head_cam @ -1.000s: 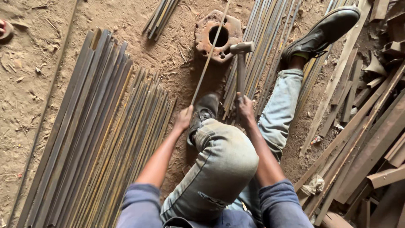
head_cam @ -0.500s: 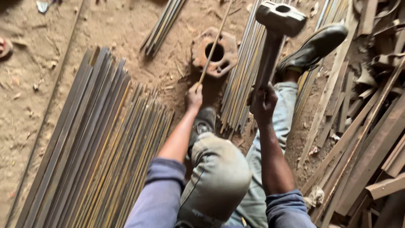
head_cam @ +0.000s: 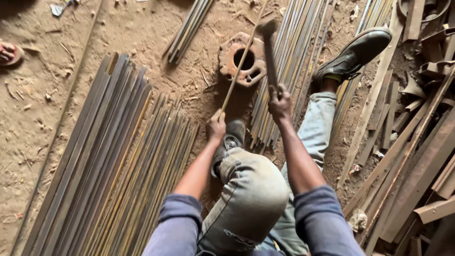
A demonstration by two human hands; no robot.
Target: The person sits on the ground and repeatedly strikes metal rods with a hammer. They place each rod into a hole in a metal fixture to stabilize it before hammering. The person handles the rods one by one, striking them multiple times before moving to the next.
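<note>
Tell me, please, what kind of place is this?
Probably a small metalworking yard with a dirt floor: bundles of long metal strips, a rusty ring-shaped anvil block, and a hammer in the right hand.

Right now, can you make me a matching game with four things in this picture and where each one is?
Things:
1. hammer
2. thin rod
3. rusty ring
4. black shoe

Places:
A. flat on the dirt, under the rod
B. held in the left hand
C. among the metal strips at upper right
D. held in the right hand

Pairs: 1-D, 2-B, 3-A, 4-C
</note>
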